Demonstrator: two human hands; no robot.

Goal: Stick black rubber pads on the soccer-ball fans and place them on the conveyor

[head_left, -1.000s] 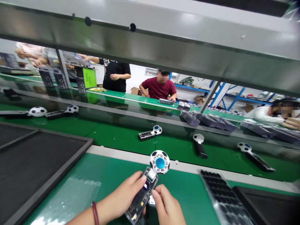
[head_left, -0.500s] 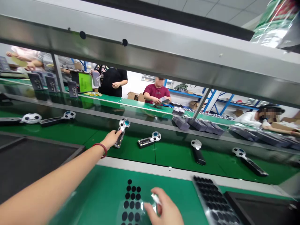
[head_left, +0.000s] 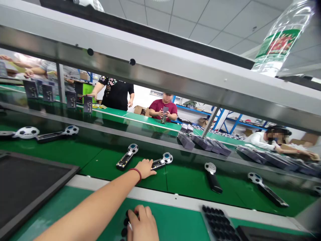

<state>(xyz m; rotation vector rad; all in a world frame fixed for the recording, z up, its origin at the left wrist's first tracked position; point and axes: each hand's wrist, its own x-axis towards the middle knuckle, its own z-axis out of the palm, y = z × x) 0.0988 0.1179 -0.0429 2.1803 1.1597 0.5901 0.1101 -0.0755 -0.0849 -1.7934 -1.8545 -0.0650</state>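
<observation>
Left hand out on the green belt, fingers resting on a football-headed handheld fan.
Right hand lies curled, knuckles up, over black dot stickers at the near edge; grip can't be made out. Another fan lies just left.

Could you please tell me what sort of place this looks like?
Most likely a factory assembly line: a long green conveyor belt carries football-patterned handheld fans, other seated workers handle parts across it, and the left hand reaches to one fan.
</observation>
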